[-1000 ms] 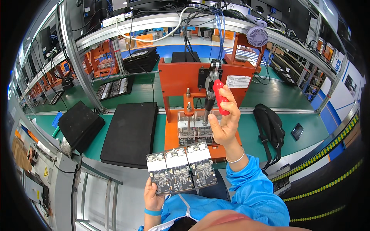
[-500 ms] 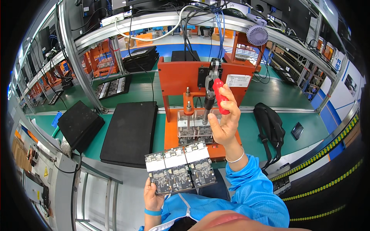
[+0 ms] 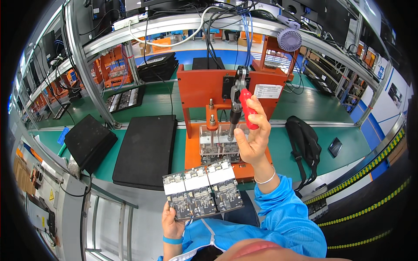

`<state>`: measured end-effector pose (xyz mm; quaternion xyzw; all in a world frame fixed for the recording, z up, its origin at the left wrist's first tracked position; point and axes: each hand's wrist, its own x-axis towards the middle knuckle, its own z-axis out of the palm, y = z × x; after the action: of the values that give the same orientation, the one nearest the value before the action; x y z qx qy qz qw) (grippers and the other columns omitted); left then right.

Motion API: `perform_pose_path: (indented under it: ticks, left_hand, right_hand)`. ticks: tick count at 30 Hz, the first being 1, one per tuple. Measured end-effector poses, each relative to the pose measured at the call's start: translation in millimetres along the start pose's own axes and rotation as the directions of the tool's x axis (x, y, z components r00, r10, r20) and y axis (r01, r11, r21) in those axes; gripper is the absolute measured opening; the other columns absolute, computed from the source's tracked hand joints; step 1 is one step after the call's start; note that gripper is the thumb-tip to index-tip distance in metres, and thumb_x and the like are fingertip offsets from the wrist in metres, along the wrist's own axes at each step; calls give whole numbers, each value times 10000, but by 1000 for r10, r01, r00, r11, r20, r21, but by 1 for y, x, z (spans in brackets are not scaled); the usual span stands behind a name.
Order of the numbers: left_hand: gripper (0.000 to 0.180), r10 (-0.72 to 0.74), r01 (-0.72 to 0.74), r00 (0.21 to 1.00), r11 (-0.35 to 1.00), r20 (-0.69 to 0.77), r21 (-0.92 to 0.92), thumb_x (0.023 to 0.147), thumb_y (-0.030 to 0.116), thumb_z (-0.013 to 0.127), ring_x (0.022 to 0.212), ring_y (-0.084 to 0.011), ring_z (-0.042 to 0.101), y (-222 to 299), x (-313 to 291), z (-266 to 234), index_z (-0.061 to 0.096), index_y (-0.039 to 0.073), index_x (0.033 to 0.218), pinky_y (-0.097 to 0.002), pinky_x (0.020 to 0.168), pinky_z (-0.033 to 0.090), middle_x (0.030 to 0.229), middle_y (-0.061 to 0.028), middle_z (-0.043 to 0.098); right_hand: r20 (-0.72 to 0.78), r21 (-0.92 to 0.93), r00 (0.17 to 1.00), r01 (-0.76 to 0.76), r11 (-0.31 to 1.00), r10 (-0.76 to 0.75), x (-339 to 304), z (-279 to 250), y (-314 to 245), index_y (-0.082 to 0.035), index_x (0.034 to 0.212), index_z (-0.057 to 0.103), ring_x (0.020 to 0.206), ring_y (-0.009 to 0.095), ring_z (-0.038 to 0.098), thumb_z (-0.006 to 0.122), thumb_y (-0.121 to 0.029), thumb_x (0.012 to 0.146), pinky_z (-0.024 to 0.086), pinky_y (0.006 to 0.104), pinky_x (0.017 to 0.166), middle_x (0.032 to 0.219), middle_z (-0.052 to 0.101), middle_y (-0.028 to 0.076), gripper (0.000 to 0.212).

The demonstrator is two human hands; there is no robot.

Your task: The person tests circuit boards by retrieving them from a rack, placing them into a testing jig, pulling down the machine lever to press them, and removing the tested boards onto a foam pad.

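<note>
My left hand (image 3: 172, 220) is closed on the lower left corner of a circuit board panel (image 3: 202, 191), which has black populated sections and white blocks along its upper part. It is held tilted in front of the orange press fixture (image 3: 191, 150). My right hand (image 3: 256, 138) is raised with its fingers curled round the red lever handle (image 3: 247, 108) of the fixture's toggle clamp (image 3: 235, 102). Below the clamp, a clear plate (image 3: 209, 145) lies over another circuit board (image 3: 224, 157) in the fixture. My palm hides part of the clear plate's right side.
Black foam pads (image 3: 146, 150) lie on the green bench left of the fixture, with a black stack (image 3: 90, 141) beside them. To the right are a black bag (image 3: 303, 148) and a phone (image 3: 335, 147). A small fan (image 3: 289, 40) hangs from the metal frame (image 3: 183, 32) above.
Both hands keep their holds on the panel and the red handle. The whole view has shifted very slightly; nothing else has visibly moved.
</note>
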<state>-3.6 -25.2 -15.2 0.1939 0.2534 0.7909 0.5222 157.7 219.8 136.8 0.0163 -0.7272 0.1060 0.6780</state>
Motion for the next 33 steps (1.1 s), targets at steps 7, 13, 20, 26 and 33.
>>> perform_pose_path:
  ticks: [7, 13, 20, 26, 33]
  left_hand:
    - [496, -1, 1, 1000, 1000, 7, 7, 889, 208, 527, 966, -238, 600, 1, 0, -2, 322, -37, 1268, -368, 757, 553, 1157, -165, 527]
    - [487, 21, -20, 999, 1000, -42, 24, 885, 204, 534, 983, -236, 590, 0, 0, 2, 337, -30, 1264, -385, 774, 542, 1160, -151, 529]
    - [457, 3, -3, 1000, 1000, 1, 5, 891, 199, 525, 971, -236, 596, 1, -1, -3, 353, -25, 1249, -394, 764, 545, 1151, -152, 536]
    - [455, 8, -8, 1000, 1000, 15, -1, 893, 204, 523, 962, -239, 601, 1, -2, -3, 353, -25, 1247, -396, 755, 550, 1145, -158, 539]
    - [476, 24, -24, 1000, 1000, 0, 2, 893, 205, 521, 971, -243, 597, 2, -3, 0, 337, -28, 1264, -388, 754, 549, 1152, -159, 535]
  right_hand:
    - [2, -4, 1000, 0, 1000, 0, 1, 0, -1, -94, 1127, 396, 1296, 382, 269, 553, 40, 767, 214, 490, 1056, 1306, 393, 170, 414]
    - [-2, 1, 1000, -3, 1000, 3, 0, 0, -1, -92, 1139, 394, 1295, 382, 269, 556, 35, 770, 210, 490, 1055, 1307, 394, 169, 422]
    - [-2, 2, 1000, -4, 1000, 4, 0, 0, 0, -95, 1140, 395, 1296, 380, 268, 556, 27, 778, 206, 489, 1056, 1310, 392, 166, 414]
    - [-2, -4, 1000, 4, 1000, -4, 1, 0, -1, -97, 1143, 395, 1301, 374, 263, 558, 14, 787, 216, 480, 1056, 1316, 387, 160, 408]
    - [1, 15, 1000, 0, 1000, 0, 0, 0, 1, -98, 1149, 393, 1304, 370, 260, 557, 8, 795, 225, 475, 1057, 1319, 383, 161, 404]
